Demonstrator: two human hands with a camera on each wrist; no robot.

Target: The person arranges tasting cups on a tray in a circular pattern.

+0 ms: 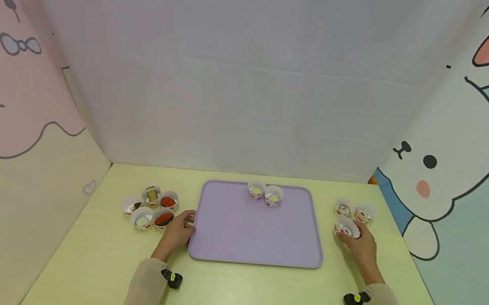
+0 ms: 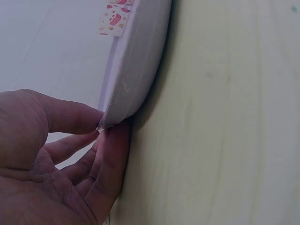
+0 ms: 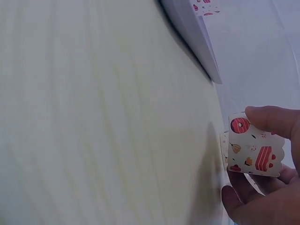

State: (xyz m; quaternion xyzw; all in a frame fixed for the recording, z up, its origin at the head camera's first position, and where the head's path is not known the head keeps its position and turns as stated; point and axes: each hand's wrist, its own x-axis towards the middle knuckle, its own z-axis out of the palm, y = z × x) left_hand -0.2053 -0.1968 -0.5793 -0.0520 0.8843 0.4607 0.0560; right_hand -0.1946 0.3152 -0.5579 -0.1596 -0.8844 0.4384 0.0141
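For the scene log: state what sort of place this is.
Probably a staged tabletop booth, not a real kitchen: a pale yellow wooden table is boxed in by cartoon rabbit wall panels, with a flat lilac plastic tray and small printed paper cupcake cups laid out on it.

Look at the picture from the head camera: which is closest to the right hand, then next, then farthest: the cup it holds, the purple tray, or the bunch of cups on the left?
From the right hand:
1. The paper cup, gripped in its fingers.
2. The purple tray, in the middle of the table.
3. The cluster of filled cups, far across on the left side, beyond the tray.
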